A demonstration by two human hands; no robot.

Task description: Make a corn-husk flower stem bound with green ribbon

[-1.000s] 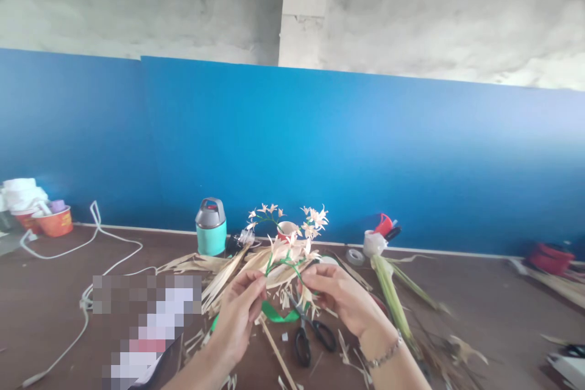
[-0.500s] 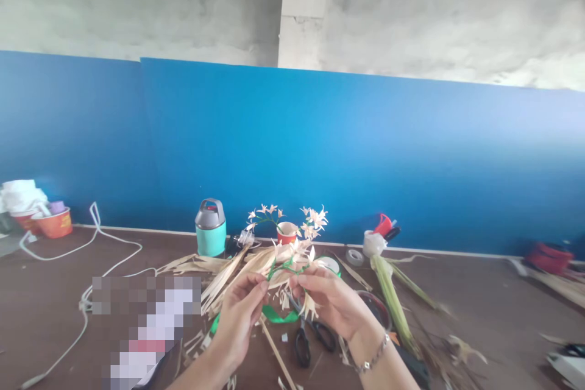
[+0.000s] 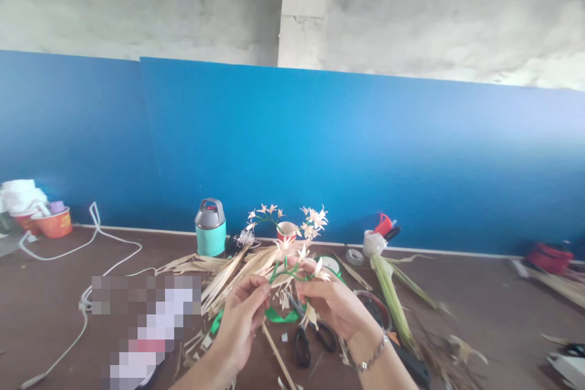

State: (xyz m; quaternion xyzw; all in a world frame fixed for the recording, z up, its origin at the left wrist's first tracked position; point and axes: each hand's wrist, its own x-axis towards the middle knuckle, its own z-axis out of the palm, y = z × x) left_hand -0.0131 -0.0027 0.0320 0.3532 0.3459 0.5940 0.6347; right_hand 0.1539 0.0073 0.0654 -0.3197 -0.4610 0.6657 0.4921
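Observation:
Between my hands is a flower spray [image 3: 286, 273], a green-wrapped stem bearing several pale, husk-like blossoms. My left hand [image 3: 244, 314] pinches the stem's left end between thumb and fingertips. On the right, my right hand [image 3: 331, 301] has its thumb and fingers closed on the spray's right part, close to the blossoms; the exact contact is partly hidden. Below the hands lie black-handled scissors [image 3: 302, 346] and green ribbon [image 3: 280, 315]. Just behind them, dry corn husks [image 3: 247, 263] are spread on the table. A red and white cup [image 3: 287, 231] holds more of these flowers.
A turquoise flask [image 3: 211, 236] stands at the back left, and a white cable [image 3: 86, 308] winds across the table. At right are a green husk bundle [image 3: 392, 298], a tape roll [image 3: 354, 257] and a white cup [image 3: 372, 244]. A blue partition [image 3: 292, 146] closes the back.
The spray has turned slightly between my hands, and its right blossoms now point more upward. My right fingers have shifted a little along it. My left hand stays nearly in place.

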